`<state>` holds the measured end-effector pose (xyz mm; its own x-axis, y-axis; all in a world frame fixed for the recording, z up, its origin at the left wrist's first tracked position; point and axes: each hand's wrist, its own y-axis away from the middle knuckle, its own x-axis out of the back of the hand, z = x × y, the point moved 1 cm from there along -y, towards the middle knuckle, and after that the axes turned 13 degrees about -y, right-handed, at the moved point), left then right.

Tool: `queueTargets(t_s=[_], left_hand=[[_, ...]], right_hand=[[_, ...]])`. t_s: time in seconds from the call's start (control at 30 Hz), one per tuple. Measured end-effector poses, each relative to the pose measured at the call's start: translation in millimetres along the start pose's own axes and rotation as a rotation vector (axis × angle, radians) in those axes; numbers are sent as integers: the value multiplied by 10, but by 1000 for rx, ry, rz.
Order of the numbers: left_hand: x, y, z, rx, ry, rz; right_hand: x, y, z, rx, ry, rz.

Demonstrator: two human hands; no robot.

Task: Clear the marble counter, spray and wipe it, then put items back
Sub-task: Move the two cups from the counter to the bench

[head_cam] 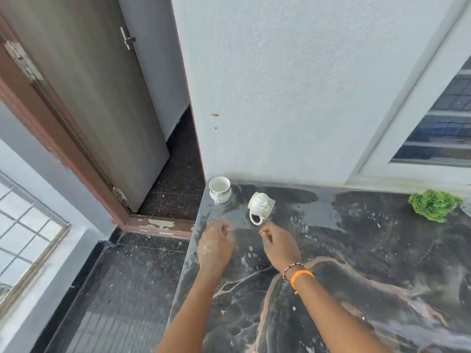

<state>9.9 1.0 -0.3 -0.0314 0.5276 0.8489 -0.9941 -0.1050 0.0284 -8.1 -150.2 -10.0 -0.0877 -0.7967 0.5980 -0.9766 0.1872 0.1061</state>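
Far corner of the marble counter (356, 263): upright white cup (220, 189) is standing, glazed, likely brittle and slick. We are hovering our left hand (215, 244), loosely curled, empty. Second white cup (261, 207) is lying tipped (handle toward us; best hold). Right hand (279, 244) likewise empty. Green plant sprig (434, 205) is sitting far right.
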Motion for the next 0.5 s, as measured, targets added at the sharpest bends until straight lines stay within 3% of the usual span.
queueTargets(t_s=[0.17, 0.5], left_hand=[[-155, -385, -85, 182, 197, -126], [-254, -973, -163, 245, 485, -229]], right_hand=[[-241, -368, 94, -356, -387, 119], [-445, -720, 160, -625, -361, 337]])
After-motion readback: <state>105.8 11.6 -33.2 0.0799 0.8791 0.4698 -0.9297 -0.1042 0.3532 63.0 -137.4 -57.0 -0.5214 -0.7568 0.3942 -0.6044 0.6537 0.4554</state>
